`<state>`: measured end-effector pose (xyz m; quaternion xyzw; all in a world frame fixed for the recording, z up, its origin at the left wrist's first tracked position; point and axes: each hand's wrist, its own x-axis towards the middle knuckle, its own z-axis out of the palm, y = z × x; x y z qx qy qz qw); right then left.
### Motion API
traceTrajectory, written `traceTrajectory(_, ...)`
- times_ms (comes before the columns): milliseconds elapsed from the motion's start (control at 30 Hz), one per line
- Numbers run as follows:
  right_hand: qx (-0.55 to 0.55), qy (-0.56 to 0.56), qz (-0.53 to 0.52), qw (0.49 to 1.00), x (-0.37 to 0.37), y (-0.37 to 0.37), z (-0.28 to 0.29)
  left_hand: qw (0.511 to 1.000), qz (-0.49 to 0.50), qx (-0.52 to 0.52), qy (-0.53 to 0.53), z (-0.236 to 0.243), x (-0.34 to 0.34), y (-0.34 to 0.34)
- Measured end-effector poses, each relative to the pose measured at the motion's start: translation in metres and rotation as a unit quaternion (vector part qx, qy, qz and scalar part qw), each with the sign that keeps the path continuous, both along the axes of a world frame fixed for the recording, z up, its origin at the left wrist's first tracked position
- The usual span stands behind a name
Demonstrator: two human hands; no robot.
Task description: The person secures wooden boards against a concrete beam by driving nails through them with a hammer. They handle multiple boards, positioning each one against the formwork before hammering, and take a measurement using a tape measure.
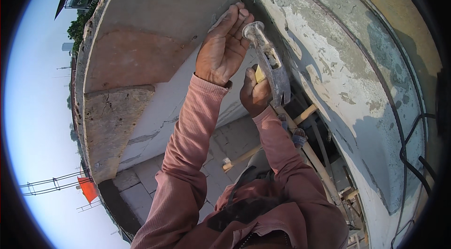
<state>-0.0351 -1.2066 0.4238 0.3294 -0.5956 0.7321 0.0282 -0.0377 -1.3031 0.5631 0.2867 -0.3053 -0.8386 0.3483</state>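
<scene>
My right hand (256,93) grips a claw hammer (280,82) by its handle, close under the grey, worn metal head. The round striking face points up beside the fingers of my left hand (221,54). That hand is raised with its palm partly turned toward me and its fingertips drawn together at the edge of a large board (164,4). Whatever the fingertips pinch, if anything, is too small or hidden to make out. A reddish-brown panel (134,58) and a rough, stained wooden piece (115,124) adjoin the board on the left.
A rough, cement-smeared concrete wall (343,84) curves along the right, with bent steel bars (405,148) by it. Wooden poles (310,155) cross below my right arm. Grey blockwork (141,197) lies at lower left. Beyond the edge hangs an orange flag (87,189).
</scene>
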Motion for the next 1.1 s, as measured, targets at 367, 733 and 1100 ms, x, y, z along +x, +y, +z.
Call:
traceTrajectory(367,0.057,-0.011,0.005,0.998,-0.002,0.004,0.0,0.999,0.001,0.018,-0.028,-0.003,-0.001,0.0)
traceTrajectory(733,0.008,-0.285,0.139,0.948,0.01,0.054,0.004,0.311,0.01,-0.815,-0.489,0.185,0.039,0.053)
traceTrajectory(1100,-0.072,-0.115,0.06,0.989,0.027,0.046,0.014,0.024,-0.207,-0.888,-0.41,0.216,0.059,-0.049)
